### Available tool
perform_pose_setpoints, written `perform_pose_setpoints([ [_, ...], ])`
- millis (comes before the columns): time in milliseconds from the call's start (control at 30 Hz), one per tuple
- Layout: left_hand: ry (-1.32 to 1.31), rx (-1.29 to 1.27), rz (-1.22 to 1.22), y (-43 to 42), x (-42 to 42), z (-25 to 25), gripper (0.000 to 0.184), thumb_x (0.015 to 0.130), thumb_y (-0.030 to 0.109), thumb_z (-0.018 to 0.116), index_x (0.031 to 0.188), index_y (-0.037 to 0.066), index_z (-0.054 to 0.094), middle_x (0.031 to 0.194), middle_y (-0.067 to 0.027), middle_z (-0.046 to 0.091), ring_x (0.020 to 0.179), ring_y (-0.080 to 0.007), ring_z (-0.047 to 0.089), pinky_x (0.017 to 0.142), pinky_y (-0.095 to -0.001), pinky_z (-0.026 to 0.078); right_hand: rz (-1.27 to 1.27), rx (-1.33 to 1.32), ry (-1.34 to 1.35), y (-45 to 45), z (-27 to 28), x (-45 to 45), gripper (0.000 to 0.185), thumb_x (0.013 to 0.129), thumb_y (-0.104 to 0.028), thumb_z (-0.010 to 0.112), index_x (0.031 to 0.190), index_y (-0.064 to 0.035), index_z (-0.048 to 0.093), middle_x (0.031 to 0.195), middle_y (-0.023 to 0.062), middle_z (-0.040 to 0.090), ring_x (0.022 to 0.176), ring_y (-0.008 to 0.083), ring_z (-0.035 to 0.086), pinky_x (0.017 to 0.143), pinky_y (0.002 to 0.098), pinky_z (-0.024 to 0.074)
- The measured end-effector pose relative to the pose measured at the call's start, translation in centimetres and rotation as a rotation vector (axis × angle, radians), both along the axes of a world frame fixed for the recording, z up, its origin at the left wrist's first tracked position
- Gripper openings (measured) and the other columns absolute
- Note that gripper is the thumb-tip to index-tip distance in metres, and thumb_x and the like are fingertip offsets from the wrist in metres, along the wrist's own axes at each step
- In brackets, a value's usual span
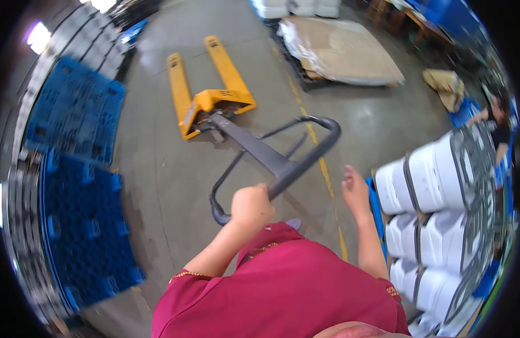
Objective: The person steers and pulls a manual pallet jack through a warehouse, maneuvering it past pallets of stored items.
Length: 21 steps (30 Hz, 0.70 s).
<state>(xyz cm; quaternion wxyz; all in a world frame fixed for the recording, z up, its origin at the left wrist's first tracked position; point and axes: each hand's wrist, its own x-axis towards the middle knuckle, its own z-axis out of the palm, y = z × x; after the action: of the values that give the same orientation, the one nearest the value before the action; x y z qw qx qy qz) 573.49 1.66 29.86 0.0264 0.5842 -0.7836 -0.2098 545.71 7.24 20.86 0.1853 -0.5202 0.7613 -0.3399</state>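
My left hand (252,209) is wrapped round the grip bar of a dark grey loop handle (311,160). That handle belongs to a yellow pallet jack (219,100) standing ahead of me, its two forks pointing away over the grey floor. Nothing lies on the forks. To the right, my right hand (355,188) hangs apart from the handle with its fingers partly spread and nothing in them. It is nearest to the stacked white plastic goods on my right.
Blue plastic pallets (82,225) stand on edge at the left. Stacked white plastic units (440,174) rise close on the right, with a person (499,115) behind them. A cardboard-topped, plastic-wrapped pallet load (341,50) sits ahead right. A yellow floor line (324,172) runs beside me.
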Motion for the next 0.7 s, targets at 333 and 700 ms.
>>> perform_pose_setpoints([
  [333, 0.084, -0.069, -0.101, 4.2, 2.8, 7.4, 0.013, 0.055, 0.010, 0.060, 0.066, 0.003, 0.062, 0.061, -0.0162, 0.060, 0.062, -0.0321, 0.062, 0.058, -0.0398, 0.049, 0.328, -0.322, 0.485, -4.9, 9.7, -0.1, 0.073, 0.064, 0.006, 0.057, 0.132, -0.0089, 0.039, 0.127, 0.0180, 0.042, 0.120, 0.0351, 0.039, 0.101, 0.0410, 0.0302],
  [700, 0.002, -0.294, -0.140, 7.5, 2.6, 9.4, 0.008, 0.054, 0.020, 0.065, 0.059, 0.013, 0.065, 0.064, -0.0061, 0.064, 0.062, -0.0258, 0.063, 0.053, -0.0371, 0.048, 0.664, -0.507, 0.542, -8.5, 13.8, -1.5, 0.044, 0.064, 0.005, 0.062, 0.105, -0.0090, 0.062, 0.120, 0.0165, 0.053, 0.110, 0.0319, 0.050, 0.096, 0.0388, 0.0375],
])
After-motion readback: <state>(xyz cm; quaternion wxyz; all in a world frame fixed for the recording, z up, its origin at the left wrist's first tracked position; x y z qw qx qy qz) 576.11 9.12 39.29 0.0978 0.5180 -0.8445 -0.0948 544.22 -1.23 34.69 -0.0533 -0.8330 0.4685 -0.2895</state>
